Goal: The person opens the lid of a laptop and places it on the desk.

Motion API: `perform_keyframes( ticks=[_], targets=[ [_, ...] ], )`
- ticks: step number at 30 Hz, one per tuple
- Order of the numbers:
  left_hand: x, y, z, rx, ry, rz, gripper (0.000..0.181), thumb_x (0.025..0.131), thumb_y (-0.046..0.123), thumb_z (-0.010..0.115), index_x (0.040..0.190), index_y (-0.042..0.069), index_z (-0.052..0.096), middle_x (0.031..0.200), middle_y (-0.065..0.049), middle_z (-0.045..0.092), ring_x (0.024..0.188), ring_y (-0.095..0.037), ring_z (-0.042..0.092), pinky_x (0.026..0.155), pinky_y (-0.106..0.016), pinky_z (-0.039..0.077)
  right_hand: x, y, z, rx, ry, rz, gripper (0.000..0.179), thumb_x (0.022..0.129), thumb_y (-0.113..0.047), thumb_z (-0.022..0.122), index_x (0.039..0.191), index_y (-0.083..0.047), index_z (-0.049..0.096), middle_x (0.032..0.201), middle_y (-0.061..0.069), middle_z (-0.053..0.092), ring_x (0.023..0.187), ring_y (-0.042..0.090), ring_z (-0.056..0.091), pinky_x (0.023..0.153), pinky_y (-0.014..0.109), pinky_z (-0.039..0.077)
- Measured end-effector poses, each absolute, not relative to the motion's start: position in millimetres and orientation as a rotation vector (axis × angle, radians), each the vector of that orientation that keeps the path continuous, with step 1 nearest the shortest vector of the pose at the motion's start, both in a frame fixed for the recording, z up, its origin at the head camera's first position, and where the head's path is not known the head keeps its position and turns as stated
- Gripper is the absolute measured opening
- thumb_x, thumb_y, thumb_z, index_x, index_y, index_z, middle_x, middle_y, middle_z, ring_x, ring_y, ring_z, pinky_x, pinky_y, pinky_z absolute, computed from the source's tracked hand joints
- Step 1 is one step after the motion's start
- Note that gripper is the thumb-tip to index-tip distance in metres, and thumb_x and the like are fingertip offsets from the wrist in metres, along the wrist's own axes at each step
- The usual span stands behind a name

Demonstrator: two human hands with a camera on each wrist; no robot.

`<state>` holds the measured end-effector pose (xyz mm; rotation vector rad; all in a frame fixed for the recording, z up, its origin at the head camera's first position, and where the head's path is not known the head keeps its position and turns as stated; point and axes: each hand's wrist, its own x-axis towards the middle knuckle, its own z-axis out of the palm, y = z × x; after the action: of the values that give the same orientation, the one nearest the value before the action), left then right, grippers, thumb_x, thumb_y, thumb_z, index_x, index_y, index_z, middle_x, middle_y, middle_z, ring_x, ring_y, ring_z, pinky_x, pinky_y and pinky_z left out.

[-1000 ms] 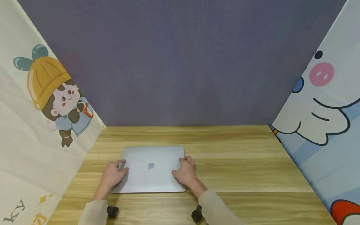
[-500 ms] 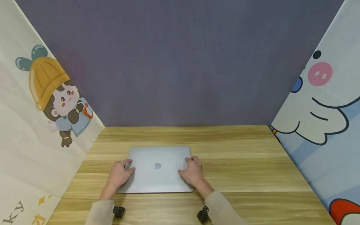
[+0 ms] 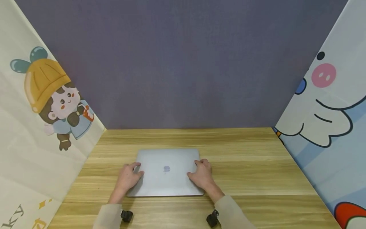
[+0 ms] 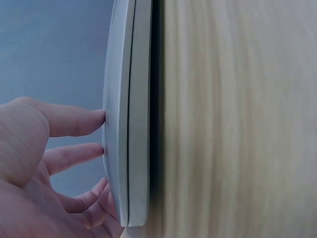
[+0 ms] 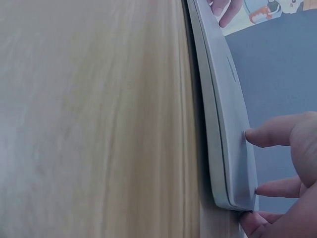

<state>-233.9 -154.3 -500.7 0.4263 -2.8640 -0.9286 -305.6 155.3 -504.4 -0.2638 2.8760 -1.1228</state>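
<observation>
A closed silver laptop [image 3: 167, 178] with an apple logo on its lid lies flat on the wooden table [image 3: 257, 171]. My left hand [image 3: 127, 177] grips its left side, thumb and index fingertip on the lid. In the left wrist view, the remaining fingers [image 4: 89, 203] curl at the laptop's side edge. At the opposite side, my right hand [image 3: 202, 175] holds the laptop the same way, its lower fingers [image 5: 255, 220] tucked at the corner in the right wrist view. A thin dark shadow runs under the front edge.
A plain grey-purple panel [image 3: 183, 63] rises behind the table. Cartoon-printed cloths stand along both sides, the left cloth [image 3: 23, 165] cream and the right cloth [image 3: 343, 165] white and blue. Small black cameras sit at the wrists.
The laptop has slid to the right across the table, both hands moving along with it and keeping the same hold. The head view has shifted very slightly.
</observation>
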Motion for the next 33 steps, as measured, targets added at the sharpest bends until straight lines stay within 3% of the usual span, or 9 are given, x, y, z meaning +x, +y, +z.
perform_keyframes(
  ticks=[8,33],
  targets=[
    [-237,-139,-499,0.402,-2.856,-0.960,0.045,0.087,0.015,0.075,0.128,-0.003,0.067,0.120,-0.033,0.058,0.105,-0.044,0.060,0.085,-0.059,0.054,-310,168,-505,-0.249,2.887,-1.140,0.066,0.074,-0.018,0.084,0.128,0.013,0.061,0.128,0.030,0.050,0.120,0.044,0.045,0.101,0.055,0.045],
    [-248,-96,-501,0.382,-2.854,-0.978,0.046,0.084,0.014,0.078,0.126,-0.002,0.068,0.117,-0.029,0.060,0.101,-0.038,0.061,0.081,-0.054,0.056,-314,212,-508,-0.218,2.928,-1.112,0.066,0.076,-0.019,0.082,0.129,0.013,0.060,0.128,0.031,0.050,0.121,0.044,0.045,0.101,0.057,0.045]
  ],
)
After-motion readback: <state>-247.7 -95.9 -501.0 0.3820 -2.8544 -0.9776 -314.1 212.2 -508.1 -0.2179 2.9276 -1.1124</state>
